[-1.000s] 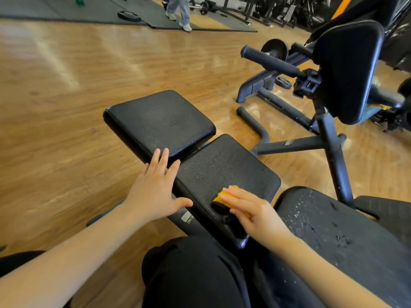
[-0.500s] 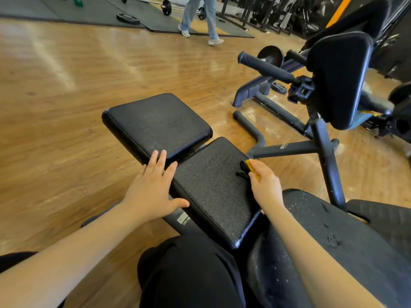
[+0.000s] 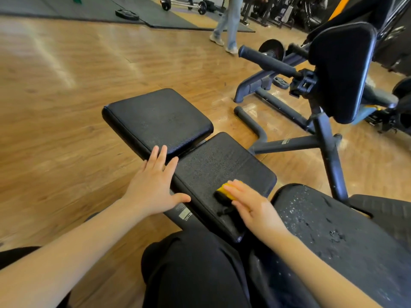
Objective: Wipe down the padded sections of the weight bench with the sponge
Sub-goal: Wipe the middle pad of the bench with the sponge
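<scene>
Black padded weight bench [image 3: 222, 165] on wood floor [image 3: 66, 107]; yellow sponge [image 3: 225, 190] on middle pad, 5 o'clock edge; damp sheen.

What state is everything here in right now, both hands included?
Sponge: pressed flat on middle pad.
Middle pad: damp-looking, being wiped.
Far pad: bare.
Near pad: speckled with droplets.
Right hand: fingers straight on sponge.
Left hand: flat, bracing bench edge.
</scene>
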Demonstrator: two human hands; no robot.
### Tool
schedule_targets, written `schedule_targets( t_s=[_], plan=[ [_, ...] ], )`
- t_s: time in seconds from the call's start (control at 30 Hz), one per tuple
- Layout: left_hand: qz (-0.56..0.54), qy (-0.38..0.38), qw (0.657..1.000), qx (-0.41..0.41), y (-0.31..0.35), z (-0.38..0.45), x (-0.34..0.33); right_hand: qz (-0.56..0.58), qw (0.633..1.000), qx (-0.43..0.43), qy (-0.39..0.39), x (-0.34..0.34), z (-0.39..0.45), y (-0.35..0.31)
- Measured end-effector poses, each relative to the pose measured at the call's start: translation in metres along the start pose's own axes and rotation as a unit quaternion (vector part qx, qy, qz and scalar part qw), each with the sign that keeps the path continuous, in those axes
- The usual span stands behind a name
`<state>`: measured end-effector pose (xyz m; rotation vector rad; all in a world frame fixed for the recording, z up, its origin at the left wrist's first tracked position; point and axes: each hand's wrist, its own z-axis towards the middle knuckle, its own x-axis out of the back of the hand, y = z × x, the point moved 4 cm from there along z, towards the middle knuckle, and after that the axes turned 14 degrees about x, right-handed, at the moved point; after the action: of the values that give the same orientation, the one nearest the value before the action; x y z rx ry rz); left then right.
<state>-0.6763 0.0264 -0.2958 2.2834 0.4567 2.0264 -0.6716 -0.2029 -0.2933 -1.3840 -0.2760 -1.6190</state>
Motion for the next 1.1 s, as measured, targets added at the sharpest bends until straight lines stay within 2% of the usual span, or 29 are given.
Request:
schedule_targets(
  t_s=[0.17, 0.3, 0.37, 0.53, 0.7, 1.1],
  plan=[
    [-0.003, 0.000, 1.000, -0.005, -0.002, 0.001, 0.000, -0.056, 0.982, -0.169, 0.071, 0.030, 0.024, 0.064],
    [0.002, 0.000, 1.000, -0.007, -0.002, 0.001, -0.001, -0.038, 0.961, -0.257, 0.096, 0.036, 0.059, 0.084],
    [0.004, 0.002, 1.000, -0.005, -0.001, 0.002, -0.002, -0.014, 0.955, -0.283, 0.085, 0.034, 0.080, 0.090],
    [-0.001, 0.002, 1.000, -0.002, -0.001, 0.003, -0.004, 0.002, 0.968, -0.250, -0.015, 0.025, 0.133, 0.099],
    [-0.003, -0.006, 1.000, 0.004, 0.000, 0.004, -0.003, 0.036, 0.966, -0.255, -0.027, 0.023, 0.146, 0.115],
    [0.045, -0.015, 0.999, 0.002, 0.001, 0.005, 0.001, -0.014, 0.955, -0.296, -0.026, 0.061, 0.037, 0.108]
  ],
)
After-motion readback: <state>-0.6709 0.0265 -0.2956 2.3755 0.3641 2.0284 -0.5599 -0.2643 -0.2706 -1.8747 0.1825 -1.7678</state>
